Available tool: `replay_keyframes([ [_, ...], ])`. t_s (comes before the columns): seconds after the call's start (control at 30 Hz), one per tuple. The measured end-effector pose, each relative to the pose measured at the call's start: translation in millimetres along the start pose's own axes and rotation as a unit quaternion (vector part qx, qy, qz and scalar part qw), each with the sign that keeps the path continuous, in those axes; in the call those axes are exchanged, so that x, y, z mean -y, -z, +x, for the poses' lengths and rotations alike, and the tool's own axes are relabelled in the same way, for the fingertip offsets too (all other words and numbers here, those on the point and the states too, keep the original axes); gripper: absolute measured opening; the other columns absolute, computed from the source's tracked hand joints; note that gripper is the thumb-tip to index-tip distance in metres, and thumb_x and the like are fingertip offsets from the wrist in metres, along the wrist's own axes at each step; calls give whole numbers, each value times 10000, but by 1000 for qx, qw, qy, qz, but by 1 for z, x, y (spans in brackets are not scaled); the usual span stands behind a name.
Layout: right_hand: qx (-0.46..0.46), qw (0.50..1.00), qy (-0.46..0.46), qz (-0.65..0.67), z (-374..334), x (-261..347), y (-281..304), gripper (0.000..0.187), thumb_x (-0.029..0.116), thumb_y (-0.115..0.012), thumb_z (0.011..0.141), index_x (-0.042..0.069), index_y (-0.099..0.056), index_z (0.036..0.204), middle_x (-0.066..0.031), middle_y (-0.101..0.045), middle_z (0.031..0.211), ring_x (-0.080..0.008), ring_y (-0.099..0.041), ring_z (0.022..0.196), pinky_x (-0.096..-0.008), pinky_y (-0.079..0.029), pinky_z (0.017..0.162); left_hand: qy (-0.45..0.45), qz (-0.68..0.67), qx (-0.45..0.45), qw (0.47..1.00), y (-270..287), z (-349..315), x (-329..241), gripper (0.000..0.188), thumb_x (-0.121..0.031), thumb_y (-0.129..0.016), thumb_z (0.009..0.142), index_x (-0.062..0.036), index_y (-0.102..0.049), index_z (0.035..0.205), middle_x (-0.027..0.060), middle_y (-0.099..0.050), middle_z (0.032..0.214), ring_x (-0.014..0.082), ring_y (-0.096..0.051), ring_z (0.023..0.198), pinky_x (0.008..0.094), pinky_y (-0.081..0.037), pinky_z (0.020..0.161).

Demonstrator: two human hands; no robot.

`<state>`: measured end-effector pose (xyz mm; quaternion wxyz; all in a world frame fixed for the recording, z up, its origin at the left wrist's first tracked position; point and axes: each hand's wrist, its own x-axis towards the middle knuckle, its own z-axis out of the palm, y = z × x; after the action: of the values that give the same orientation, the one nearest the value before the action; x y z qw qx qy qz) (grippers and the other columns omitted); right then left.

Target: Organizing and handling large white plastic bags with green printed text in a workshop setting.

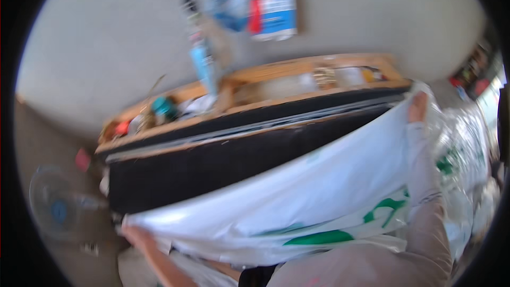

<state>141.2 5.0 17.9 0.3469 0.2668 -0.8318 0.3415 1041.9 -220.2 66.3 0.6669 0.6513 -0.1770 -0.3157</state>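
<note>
In the head view, the white plastic sheet (329,175) with green print sweeps across the middle and lower right, stretched over the near part of a black worktop (196,162). Left hand (139,235), lower left, grips one corner, just by the worktop's near corner; right hand (418,107), upper right, is closed on the other end, fingers partly lost in the plastic. The edge between them runs on a slant, drawn fairly tight, while the belly of the sheet sags in soft folds towards the body.

Handling tips, then: even pull from both hands should serve best here, since one strong tug would likely skew the film or slip a corner. Pinching a good gathered fold beats clutching the bare edge, and raising the sagging part should ease those creases.

Now the surroundings! A metal strip (255,127) runs along the worktop, a likely snag for thin film. Beyond it, across the upper middle, a wooden tray (281,67) carries loose bits: a teal round thing (164,107), something orange-red (122,127), a pale bundle (324,76). A light-blue long item (204,66) hangs down into it, with a blue, red and white packet (279,16) above. Far right, crumpled clear plastic (462,154) crowds the right arm and could catch. Lower left, a see-through round object (48,202), too blurred to name, sits near the left hand's side.
</note>
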Motion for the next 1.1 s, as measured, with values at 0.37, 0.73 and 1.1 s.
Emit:
replay_keyframes([
  [0.37,153,982,-86,-73,-12,-26,-56,195,134,-508,788,24,-523,949,-184,-582,897,-337,-557,871,-397,-421,755,-363,485,-37,795,-169,32,24,222,-175,-370,880,-81,-423,1074,177,-497,1046,414,-532,885,497,-426,727],
  [0.73,314,867,-209,326,54,-135,-23,613,440,-371,907,-58,-372,1265,-149,-442,1254,-189,-433,1139,-300,-318,972,-303,476,7,826,-221,25,33,324,-116,-484,815,-43,-325,1088,228,-560,985,393,-553,912,432,-441,764],
  [1.1,143,951,-262,81,-2,29,-54,556,455,-410,856,52,-384,1238,-238,-516,1070,-375,-481,1007,-380,-350,922,-234,212,198,928,-223,117,-21,374,-258,-525,836,-12,-461,1111,241,-527,1012,323,-506,939,363,-410,782],
])
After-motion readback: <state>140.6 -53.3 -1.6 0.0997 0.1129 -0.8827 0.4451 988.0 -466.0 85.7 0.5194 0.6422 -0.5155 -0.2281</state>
